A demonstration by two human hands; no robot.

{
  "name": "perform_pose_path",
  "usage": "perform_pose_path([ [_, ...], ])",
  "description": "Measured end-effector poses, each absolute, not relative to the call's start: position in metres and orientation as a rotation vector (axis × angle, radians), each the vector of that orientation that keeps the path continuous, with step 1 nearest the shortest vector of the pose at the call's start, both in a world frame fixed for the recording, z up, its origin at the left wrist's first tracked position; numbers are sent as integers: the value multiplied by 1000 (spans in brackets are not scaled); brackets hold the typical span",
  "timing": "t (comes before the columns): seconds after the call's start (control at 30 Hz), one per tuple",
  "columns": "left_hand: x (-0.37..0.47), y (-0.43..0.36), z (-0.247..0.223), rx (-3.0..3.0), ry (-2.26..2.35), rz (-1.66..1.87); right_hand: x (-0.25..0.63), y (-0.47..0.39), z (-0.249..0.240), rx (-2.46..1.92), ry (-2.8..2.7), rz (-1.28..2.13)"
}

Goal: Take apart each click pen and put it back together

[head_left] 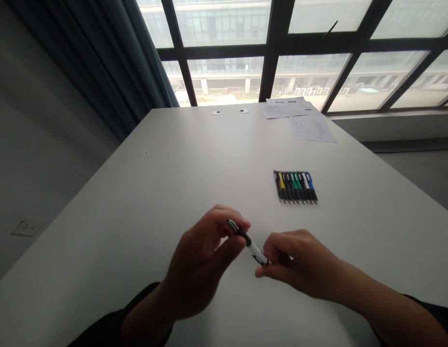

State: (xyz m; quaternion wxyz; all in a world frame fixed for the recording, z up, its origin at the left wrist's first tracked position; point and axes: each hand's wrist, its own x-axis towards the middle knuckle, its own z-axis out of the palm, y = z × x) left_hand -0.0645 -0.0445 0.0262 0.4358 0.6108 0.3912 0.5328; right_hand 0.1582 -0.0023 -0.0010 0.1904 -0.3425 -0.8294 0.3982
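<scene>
Both of my hands hold one black-and-white pen above the near part of the white table. My left hand pinches the pen's upper black end between thumb and fingers. My right hand grips its lower end. The pen slants down to the right between them. Farther back and to the right, a row of several pens with yellow, green, white and blue barrels lies side by side on the table.
Sheets of paper lie at the table's far right edge, by the window. Two small round cable holes sit at the far edge. A dark curtain hangs at the left.
</scene>
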Motion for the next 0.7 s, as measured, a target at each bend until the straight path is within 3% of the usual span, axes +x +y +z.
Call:
perform_pose_path([
  [0.13,-52,-49,19,1437,796,1137,154,-6,-8,-894,-2411,1223],
  [0.23,-49,-46,13,1522,947,1082,160,-2,-1,-889,-2294,1312],
  [0.37,-49,-39,8,1847,1187,1107,167,4,12,-923,-2216,1193],
  [0.7,-68,-30,11,2196,1220,1100,170,8,13,-868,-2229,1060],
])
